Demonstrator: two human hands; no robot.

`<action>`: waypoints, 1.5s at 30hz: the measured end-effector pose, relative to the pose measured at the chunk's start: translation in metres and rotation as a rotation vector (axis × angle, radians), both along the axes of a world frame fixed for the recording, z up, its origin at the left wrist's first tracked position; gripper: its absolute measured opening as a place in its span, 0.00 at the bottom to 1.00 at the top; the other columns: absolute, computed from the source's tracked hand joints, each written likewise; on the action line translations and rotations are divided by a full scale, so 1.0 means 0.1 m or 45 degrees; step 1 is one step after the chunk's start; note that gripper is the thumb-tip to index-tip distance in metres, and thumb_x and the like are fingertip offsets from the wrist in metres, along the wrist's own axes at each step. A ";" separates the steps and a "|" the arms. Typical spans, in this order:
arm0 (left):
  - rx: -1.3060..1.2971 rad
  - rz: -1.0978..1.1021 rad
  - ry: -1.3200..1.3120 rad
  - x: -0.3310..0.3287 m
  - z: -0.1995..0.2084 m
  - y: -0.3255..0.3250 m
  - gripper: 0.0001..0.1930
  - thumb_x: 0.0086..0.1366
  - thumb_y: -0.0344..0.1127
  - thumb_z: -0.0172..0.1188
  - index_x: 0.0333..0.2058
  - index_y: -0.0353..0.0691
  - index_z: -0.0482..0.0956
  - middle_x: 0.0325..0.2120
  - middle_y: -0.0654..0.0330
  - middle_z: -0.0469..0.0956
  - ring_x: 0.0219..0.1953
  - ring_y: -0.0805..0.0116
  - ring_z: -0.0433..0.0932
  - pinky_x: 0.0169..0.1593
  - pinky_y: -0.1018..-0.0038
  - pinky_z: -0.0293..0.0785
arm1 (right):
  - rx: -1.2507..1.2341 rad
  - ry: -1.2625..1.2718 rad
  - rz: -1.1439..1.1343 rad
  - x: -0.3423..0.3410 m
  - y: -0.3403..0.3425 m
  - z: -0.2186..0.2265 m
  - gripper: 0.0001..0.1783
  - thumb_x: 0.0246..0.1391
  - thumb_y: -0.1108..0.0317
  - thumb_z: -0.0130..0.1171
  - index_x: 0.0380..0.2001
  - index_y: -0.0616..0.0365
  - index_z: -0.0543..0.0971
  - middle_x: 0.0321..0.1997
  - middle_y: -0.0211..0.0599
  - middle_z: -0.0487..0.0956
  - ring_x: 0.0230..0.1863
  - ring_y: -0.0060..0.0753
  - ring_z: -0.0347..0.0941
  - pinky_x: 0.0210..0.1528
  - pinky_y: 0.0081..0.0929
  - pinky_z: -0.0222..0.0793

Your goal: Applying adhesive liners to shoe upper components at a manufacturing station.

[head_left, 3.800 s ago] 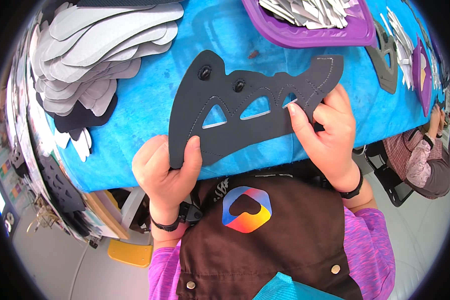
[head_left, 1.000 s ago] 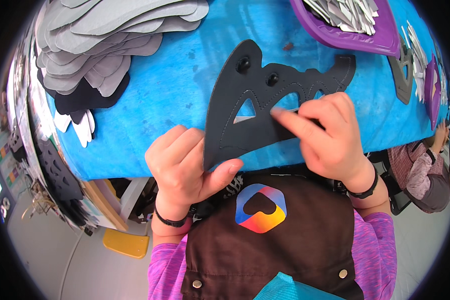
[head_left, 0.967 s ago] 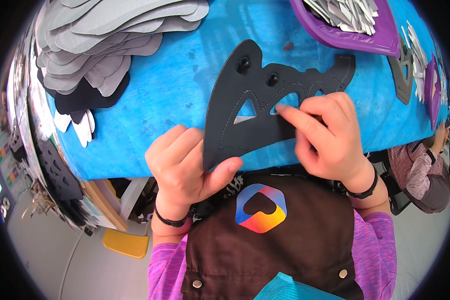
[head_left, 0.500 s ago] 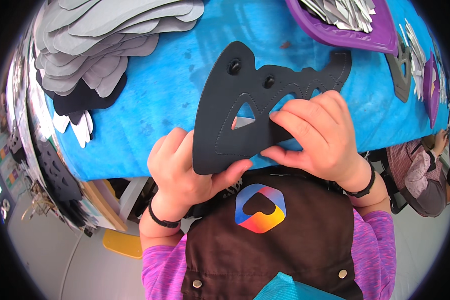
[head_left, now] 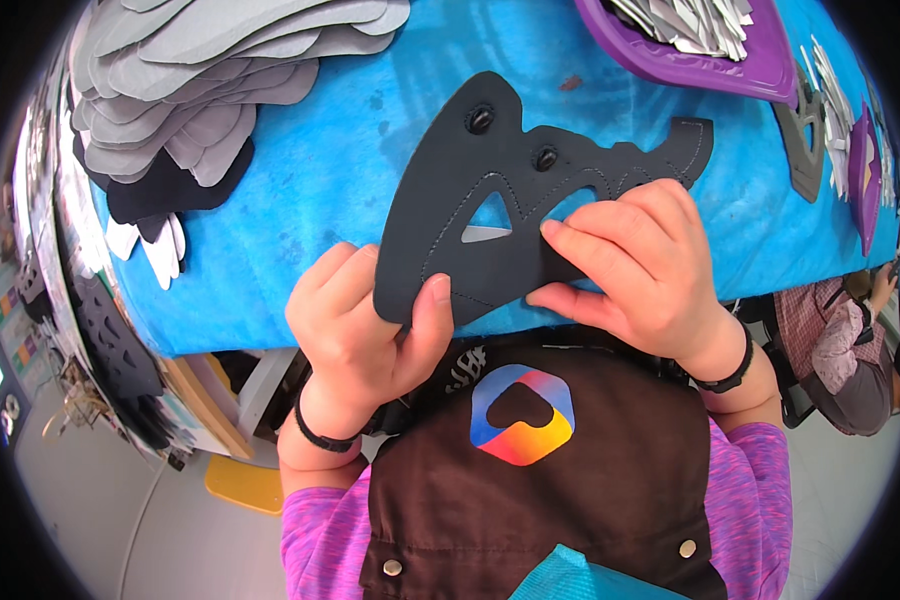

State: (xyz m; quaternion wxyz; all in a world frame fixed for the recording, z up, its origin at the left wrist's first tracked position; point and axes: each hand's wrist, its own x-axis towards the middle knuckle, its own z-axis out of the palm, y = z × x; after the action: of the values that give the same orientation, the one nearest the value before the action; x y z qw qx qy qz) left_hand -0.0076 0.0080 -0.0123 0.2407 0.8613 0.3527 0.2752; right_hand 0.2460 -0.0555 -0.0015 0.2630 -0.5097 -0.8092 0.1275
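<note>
A dark grey shoe upper piece (head_left: 425, 225) is held up above the front edge of the table, its face toward me. Dotted stitch lines run around its triangular cutouts, and two round black bumps sit near its upper edge. My left hand (head_left: 355, 335) grips the lower left corner, thumb on the face and fingers behind. With thumb and fingertips, my right hand (head_left: 635, 270) pinches the lower middle edge and covers part of the cutouts. Something whitish shows through the left cutout; I cannot tell what it is.
A blue cloth (head_left: 300, 215) covers the table. Stacked grey cut pieces (head_left: 205, 85) lie at the far left, over black ones (head_left: 185, 190). A purple tray (head_left: 675, 75) holds light strips at the far right, beside another dark grey piece (head_left: 805, 150). Another person (head_left: 835, 350) sits at the right.
My left thumb has moved from below the lower edge onto the piece's face. The piece has tilted slightly, with its left corner a little higher and further left. My right hand barely moves.
</note>
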 end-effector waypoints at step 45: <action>0.082 0.368 0.145 0.08 0.04 -0.02 0.14 0.47 0.33 0.77 0.24 0.46 0.76 0.21 0.67 0.68 0.25 0.63 0.66 0.36 0.69 0.58 | -0.259 -0.116 0.002 -0.08 0.04 0.17 0.29 0.41 0.63 0.74 0.52 0.32 0.86 0.41 0.26 0.71 0.40 0.32 0.66 0.43 0.33 0.59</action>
State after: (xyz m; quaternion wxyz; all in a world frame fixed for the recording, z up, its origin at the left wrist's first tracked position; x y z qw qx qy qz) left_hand 0.0008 0.0061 -0.0085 0.1506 0.8231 0.4770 0.2688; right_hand 0.2375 -0.0516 0.0154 0.1727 -0.5385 -0.8035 0.1858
